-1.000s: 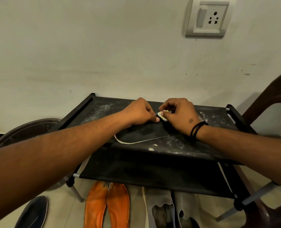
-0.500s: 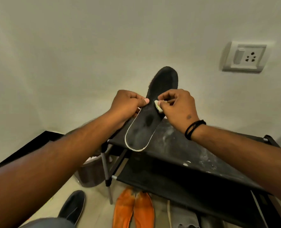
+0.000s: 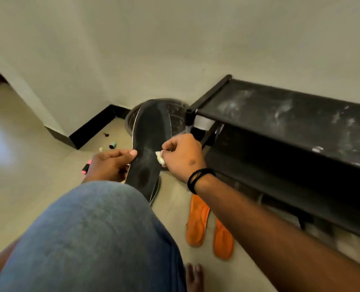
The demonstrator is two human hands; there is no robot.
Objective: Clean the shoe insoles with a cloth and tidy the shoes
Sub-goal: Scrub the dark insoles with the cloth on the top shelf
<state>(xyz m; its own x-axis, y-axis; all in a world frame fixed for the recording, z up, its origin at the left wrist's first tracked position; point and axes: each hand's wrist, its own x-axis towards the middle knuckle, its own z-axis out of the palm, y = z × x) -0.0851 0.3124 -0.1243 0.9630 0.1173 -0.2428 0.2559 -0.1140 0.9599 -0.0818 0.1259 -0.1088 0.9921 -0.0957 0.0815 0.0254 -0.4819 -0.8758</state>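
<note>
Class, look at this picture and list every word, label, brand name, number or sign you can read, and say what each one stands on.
None can be read.
Black insole: no print shows on the face in view.
Orange insoles: no marking shows.
Black rack: pale dust smears only, no lettering.
Small items on the floor: too small and blurred to tell.

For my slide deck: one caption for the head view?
Left hand holds black insole while right hand pinches a cloth against it.
</note>
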